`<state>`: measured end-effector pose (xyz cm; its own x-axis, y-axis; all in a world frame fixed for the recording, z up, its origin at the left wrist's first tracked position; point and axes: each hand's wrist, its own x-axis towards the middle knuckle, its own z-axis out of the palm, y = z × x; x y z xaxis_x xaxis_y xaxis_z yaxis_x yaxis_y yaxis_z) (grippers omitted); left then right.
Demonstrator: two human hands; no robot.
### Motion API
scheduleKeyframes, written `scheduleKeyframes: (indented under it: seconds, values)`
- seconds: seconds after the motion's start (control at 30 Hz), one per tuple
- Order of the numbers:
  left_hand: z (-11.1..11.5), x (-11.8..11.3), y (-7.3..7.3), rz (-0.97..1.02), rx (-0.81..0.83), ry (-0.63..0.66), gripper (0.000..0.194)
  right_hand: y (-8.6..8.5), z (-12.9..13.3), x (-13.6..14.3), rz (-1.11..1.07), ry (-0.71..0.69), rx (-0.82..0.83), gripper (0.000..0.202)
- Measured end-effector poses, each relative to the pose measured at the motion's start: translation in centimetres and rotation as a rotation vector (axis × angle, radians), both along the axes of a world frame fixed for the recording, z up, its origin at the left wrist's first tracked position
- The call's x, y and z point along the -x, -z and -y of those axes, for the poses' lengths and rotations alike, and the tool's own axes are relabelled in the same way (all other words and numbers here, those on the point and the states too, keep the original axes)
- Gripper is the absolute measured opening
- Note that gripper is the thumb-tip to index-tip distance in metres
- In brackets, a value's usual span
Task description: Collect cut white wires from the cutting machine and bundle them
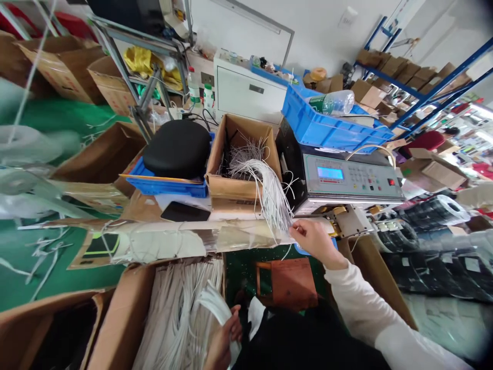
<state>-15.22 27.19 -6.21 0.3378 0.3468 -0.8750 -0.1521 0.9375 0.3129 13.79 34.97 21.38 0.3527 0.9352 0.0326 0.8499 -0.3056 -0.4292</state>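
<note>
1. The left hand (228, 331) has its fingers wrapped round 1 bundle of white strips (215, 304), near the pale strands (175, 303) inside a large carton (125, 308).
2. The right hand (315, 240) has curled fingers at the lower ends of white wires (271, 192); whether they grip any, I cannot tell.
3. These wires drape over the front of a cardboard box (231, 187), beside a machine (358, 180) with 1 lit display (330, 173).

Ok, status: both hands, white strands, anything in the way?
Left hand closed around a white bundle. Right hand at the ends of white strands draped over a cardboard box; grip unclear. Dark phone lies clear of both hands.
</note>
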Motion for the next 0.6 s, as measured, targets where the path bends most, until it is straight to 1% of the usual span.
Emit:
scheduleKeyframes:
  seconds: [0.07,0.17,0.27,0.3,0.33,0.37,0.4,0.43,0.47,0.5,0.53,0.6]
  values:
    - [1.0,-0.7,0.4,0.097,-0.011,-0.102,0.061,0.1,-0.4,0.1,0.025,-0.013,-0.038,0.040]
    - [2.9,-1.8,1.0,0.123,-0.025,-0.175,0.063,-0.7,0.5,-0.8,-0.088,-0.033,-0.121,0.038]
    - [4.7,-3.2,1.2,0.104,-0.059,-0.238,0.062,-1.3,3.2,-2.3,-0.311,-0.016,-0.157,0.033]
    - [5.3,-3.8,1.1,0.105,-0.072,-0.258,0.062,-1.1,4.4,-2.8,-0.395,-0.008,-0.155,0.031]
    - [5.9,-4.4,1.0,0.107,-0.086,-0.279,0.063,-0.6,5.7,-3.2,-0.478,-0.010,-0.153,0.031]
    - [6.6,-5.2,0.9,0.111,-0.101,-0.297,0.064,0.5,7.2,-3.6,-0.558,-0.027,-0.148,0.031]
    - [7.3,-6.0,0.8,0.115,-0.118,-0.314,0.065,2.1,8.7,-3.9,-0.629,-0.068,-0.135,0.032]
    - [8.0,-6.9,0.8,0.119,-0.139,-0.335,0.066,4.2,10.4,-4.1,-0.680,-0.130,-0.111,0.033]
    - [8.8,-7.8,0.8,0.120,-0.166,-0.358,0.066,6.8,12.1,-4.3,-0.701,-0.202,-0.068,0.033]
    - [9.7,-8.7,0.8,0.117,-0.198,-0.381,0.066,9.9,13.8,-4.5,-0.680,-0.289,-0.002,0.033]
    - [10.6,-9.7,0.9,0.115,-0.232,-0.401,0.065,13.3,15.6,-4.7,-0.606,-0.366,0.078,0.030]
    - [12.4,-11.7,1.1,0.117,-0.303,-0.411,0.062,20.3,18.9,-5.3,-0.307,-0.489,0.242,0.026]
